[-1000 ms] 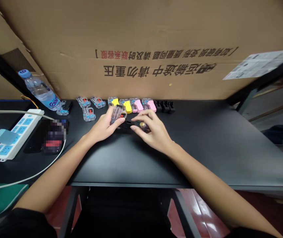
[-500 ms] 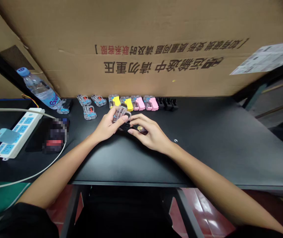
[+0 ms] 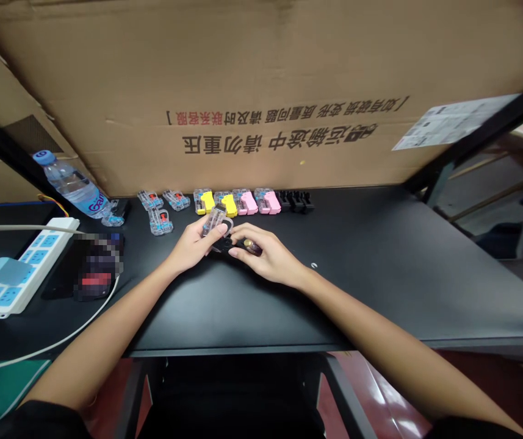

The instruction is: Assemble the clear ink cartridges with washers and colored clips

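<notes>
Over the middle of the black table (image 3: 243, 305), my left hand (image 3: 193, 244) is closed on a clear plastic device (image 3: 215, 222) with a rounded loop. My right hand (image 3: 268, 251) pinches a dark, shiny piece with a brass-coloured spot (image 3: 252, 246). A black part (image 3: 225, 244) lies between both hands, against the clear device; its exact shape is hard to make out. Behind the hands stands a row of clear devices with yellow grips (image 3: 207, 202) and pink grips (image 3: 269, 202). Black parts (image 3: 295, 201) continue that row on the right.
Several clear devices with orange bits (image 3: 160, 222) lie behind my left hand. A water bottle (image 3: 75, 186), a white power strip (image 3: 30, 265) and a cable are at the left. A small white ring (image 3: 313, 265) lies right of my right hand. Cardboard (image 3: 243, 73) stands behind.
The view has tilted, so the scene sits lower and slightly left. Both hands keep their holds, and the dark piece in my right hand has turned slightly.
</notes>
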Available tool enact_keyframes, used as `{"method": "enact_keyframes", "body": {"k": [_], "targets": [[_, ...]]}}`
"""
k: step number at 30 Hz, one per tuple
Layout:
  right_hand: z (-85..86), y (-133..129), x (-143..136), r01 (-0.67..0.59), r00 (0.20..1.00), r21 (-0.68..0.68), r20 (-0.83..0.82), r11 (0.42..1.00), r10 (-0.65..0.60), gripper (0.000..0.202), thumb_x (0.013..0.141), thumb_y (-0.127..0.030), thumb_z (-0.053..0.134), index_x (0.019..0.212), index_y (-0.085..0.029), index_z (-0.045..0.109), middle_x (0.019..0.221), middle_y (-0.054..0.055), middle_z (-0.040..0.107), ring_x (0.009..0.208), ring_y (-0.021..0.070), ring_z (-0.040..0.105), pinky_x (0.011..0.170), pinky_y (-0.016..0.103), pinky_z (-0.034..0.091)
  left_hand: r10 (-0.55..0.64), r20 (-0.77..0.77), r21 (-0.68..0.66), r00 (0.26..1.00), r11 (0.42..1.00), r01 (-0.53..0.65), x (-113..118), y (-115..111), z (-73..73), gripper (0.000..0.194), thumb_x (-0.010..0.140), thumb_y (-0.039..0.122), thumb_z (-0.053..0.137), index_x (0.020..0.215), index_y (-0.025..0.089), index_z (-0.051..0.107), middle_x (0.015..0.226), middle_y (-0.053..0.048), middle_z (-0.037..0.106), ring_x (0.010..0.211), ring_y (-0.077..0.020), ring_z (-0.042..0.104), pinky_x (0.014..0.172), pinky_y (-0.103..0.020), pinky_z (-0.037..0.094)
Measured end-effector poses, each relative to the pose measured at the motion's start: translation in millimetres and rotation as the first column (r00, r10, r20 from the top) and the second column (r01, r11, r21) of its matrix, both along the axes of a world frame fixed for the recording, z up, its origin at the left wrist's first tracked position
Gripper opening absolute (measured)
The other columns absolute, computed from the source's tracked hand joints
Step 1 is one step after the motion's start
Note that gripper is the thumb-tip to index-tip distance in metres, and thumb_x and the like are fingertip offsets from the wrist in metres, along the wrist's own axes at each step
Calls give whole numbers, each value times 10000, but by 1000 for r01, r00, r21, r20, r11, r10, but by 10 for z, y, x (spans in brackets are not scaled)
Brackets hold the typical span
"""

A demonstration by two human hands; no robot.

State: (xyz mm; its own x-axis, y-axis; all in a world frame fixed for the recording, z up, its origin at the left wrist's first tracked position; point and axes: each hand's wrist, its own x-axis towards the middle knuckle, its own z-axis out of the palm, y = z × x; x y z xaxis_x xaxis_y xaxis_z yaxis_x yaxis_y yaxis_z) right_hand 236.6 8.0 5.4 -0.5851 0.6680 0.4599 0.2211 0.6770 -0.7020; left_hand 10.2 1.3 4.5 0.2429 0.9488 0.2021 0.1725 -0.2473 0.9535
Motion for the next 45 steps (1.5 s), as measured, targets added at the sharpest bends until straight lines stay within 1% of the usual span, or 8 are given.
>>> {"method": "enact_keyframes", "body": {"k": [6,14,18,22,25,32,41,45], "targets": [[0,-40,-47,83,997,0,9,997,-83,65,987,-266,714,1008,-211,686,1057,76,739,907,219,688,847,361,549,57,-192,147,980,989,-29,1,-45,79,449,1055,616,584,1115,177,660,764,-7,685,617,-136,606,587,-237,476],[63,-79,-56,51,999,-34,0,998,-51,111,989,-319,717,981,-214,682,988,59,731,844,198,657,805,333,528,34,-109,97,993,995,-23,-14,-27,55,404,1021,595,663,1004,191,647,676,46,596,461,-90,527,461,-218,407],[141,-117,-36,71,995,-187,-61,980,-83,165,1031,-381,647,1018,-218,631,840,-8,677,644,125,527,641,261,443,-4,-35,80,999,997,7,-31,-33,36,409,1015,601,681,1004,193,659,732,29,621,488,-90,550,451,-210,445],[150,-104,-14,49,998,-230,-24,972,-56,181,1033,-375,628,992,-201,655,636,-75,524,541,100,358,555,246,335,-42,11,91,999,995,41,-23,-68,17,418,1017,607,679,1038,190,662,833,6,638,526,-92,573,457,-215,494],[147,-99,-15,19,999,-133,37,991,-14,299,1039,-325,586,774,-193,625,581,-89,331,548,96,255,551,257,288,-45,-49,155,998,987,52,-5,-98,28,398,1035,582,663,1022,185,658,834,5,611,543,-95,560,486,-229,490],[195,-130,-16,35,998,0,52,999,-35,408,1024,-269,545,631,-213,450,592,-73,274,542,97,228,540,271,272,111,-234,468,966,883,12,6,-94,36,409,1062,581,607,919,198,613,814,-15,593,725,-163,552,675,-289,470],[208,-87,21,50,988,-23,144,998,-46,431,1009,-322,549,593,-213,514,537,-61,330,543,114,250,516,271,285,267,-276,503,923,859,-99,-127,-83,105,402,1029,618,629,968,221,612,817,-26,683,693,-176,628,677,-290,505],[292,157,334,214,962,85,156,973,-225,357,963,-359,587,650,-197,646,557,-32,478,533,118,377,553,275,332,407,-272,406,872,870,-280,-242,-29,207,405,1048,532,620,1318,231,587,1006,-61,792,766,-188,732,755,-298,554]]}}
